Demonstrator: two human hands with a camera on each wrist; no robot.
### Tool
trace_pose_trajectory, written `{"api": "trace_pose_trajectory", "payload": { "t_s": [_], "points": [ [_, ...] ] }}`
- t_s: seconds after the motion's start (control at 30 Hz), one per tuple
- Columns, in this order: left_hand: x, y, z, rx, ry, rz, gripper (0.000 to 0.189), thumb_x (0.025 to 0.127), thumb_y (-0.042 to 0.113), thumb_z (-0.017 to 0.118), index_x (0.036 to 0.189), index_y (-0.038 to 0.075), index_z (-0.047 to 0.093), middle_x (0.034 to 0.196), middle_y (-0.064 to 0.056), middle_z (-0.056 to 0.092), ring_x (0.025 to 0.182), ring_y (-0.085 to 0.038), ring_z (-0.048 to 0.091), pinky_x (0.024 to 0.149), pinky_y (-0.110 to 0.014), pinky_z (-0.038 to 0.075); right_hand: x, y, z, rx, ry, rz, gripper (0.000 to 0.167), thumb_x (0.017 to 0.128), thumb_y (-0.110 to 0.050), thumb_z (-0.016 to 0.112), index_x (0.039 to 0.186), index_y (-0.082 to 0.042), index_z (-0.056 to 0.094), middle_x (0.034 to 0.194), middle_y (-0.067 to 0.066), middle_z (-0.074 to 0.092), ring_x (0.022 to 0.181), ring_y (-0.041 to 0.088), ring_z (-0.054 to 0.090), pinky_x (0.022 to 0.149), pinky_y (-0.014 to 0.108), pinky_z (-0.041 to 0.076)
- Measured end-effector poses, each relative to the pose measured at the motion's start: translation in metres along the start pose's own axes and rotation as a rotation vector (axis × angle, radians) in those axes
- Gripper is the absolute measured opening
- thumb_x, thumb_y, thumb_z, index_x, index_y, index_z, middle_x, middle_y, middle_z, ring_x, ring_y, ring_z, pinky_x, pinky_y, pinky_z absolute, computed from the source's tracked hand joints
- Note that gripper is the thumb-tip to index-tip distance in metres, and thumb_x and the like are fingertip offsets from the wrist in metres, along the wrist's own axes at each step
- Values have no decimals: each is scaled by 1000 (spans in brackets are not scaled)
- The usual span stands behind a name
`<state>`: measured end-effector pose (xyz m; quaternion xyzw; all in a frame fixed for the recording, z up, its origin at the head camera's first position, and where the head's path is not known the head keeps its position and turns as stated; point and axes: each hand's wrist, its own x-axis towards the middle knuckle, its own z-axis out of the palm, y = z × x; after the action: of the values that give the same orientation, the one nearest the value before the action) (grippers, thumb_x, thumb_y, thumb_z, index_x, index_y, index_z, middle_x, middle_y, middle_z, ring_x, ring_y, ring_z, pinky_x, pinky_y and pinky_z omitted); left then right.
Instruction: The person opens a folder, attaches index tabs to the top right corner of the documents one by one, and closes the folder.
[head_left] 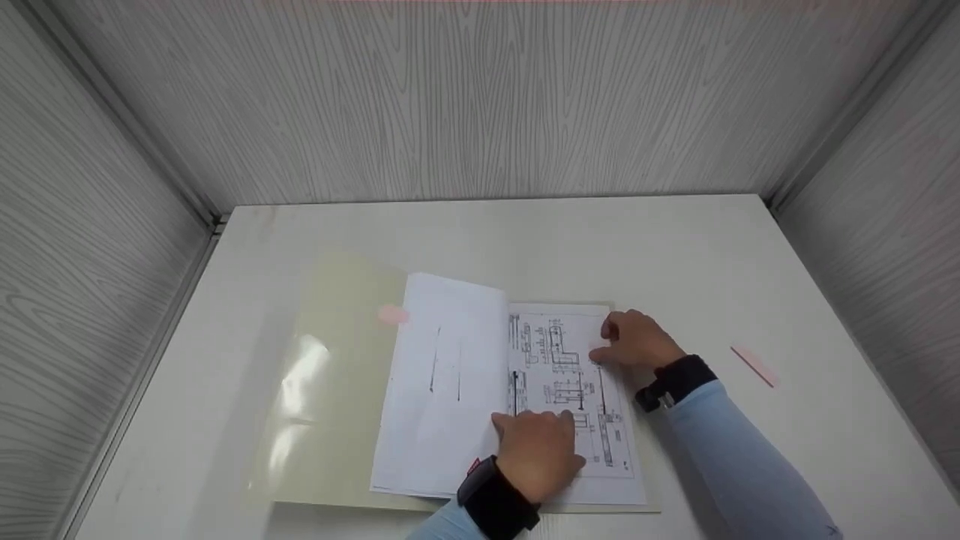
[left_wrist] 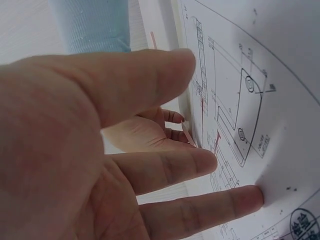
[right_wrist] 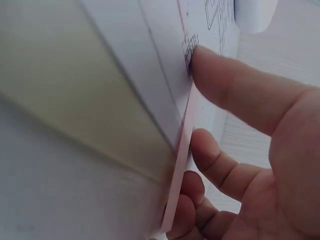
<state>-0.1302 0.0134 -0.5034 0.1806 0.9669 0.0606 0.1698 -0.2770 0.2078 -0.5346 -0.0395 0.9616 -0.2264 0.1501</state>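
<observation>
An open folder [head_left: 337, 420] with a pale yellow cover holds white sheets. My left hand [head_left: 538, 454] rests on the right-hand page, which bears black technical drawings [head_left: 570, 352]; its fingers are spread and fairly straight, fingertips touching the paper in the left wrist view. At that page's right edge, my right hand [head_left: 637, 341] pinches a pink sticky note [right_wrist: 178, 175]. In the right wrist view the thumb [right_wrist: 220, 75] lies against the drawn face, and the other fingers curl by the pink strip. How far the note overlaps the page is hidden.
Another pink sticky note [head_left: 392, 314] sticks out from the turned left sheet [head_left: 442, 375]. A thin pink sticky-note pad [head_left: 755, 366] lies to the right on the white table [head_left: 495, 240]. Grey wood-grain panels [head_left: 480, 97] enclose the back and sides.
</observation>
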Motion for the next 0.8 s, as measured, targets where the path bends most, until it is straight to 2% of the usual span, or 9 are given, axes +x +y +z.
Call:
{"api": "trace_pose_trajectory", "payload": {
  "t_s": [0.17, 0.4, 0.53, 0.67, 0.8],
  "points": [
    [2, 0, 2, -2, 2, -8, 59, 84, 54, 65, 132, 21, 59, 106, -7, 70, 94, -36, 66, 80, -74, 38, 1, 0, 0, 37, 11, 25, 34, 83, -40, 69, 93, -10, 58, 90, 9, 52, 80, 26, 52, 62, 34, 42],
    [3, 0, 3, -22, -4, -16, 59, 83, 54, 66, 131, 22, 59, 105, -6, 70, 94, -36, 66, 81, -74, 37, 1, 1, 1, 23, 54, 3, 22, 89, -30, 64, 93, -9, 61, 88, 9, 54, 79, 24, 53, 63, 33, 42],
    [3, 0, 2, -23, 4, -17, 58, 83, 54, 66, 130, 22, 60, 104, -6, 71, 92, -35, 66, 80, -73, 38, 1, 0, 2, 18, 53, 15, 29, 86, -37, 67, 90, -9, 60, 86, 9, 52, 75, 24, 52, 60, 33, 42],
    [1, 0, 2, 7, 51, 12, 57, 83, 54, 66, 129, 20, 62, 99, -7, 72, 87, -35, 67, 76, -71, 41, 2, 2, 3, 0, 29, 0, 39, 80, -43, 73, 90, -8, 57, 86, 9, 50, 75, 24, 51, 59, 32, 41],
    [0, -1, 2, 13, 69, 24, 57, 83, 52, 66, 129, 19, 62, 99, -7, 72, 87, -35, 68, 74, -71, 42, 4, 7, 2, 0, 4, -34, 40, 80, -41, 74, 94, -8, 57, 89, 9, 51, 79, 25, 51, 62, 33, 41]
  ]
}}
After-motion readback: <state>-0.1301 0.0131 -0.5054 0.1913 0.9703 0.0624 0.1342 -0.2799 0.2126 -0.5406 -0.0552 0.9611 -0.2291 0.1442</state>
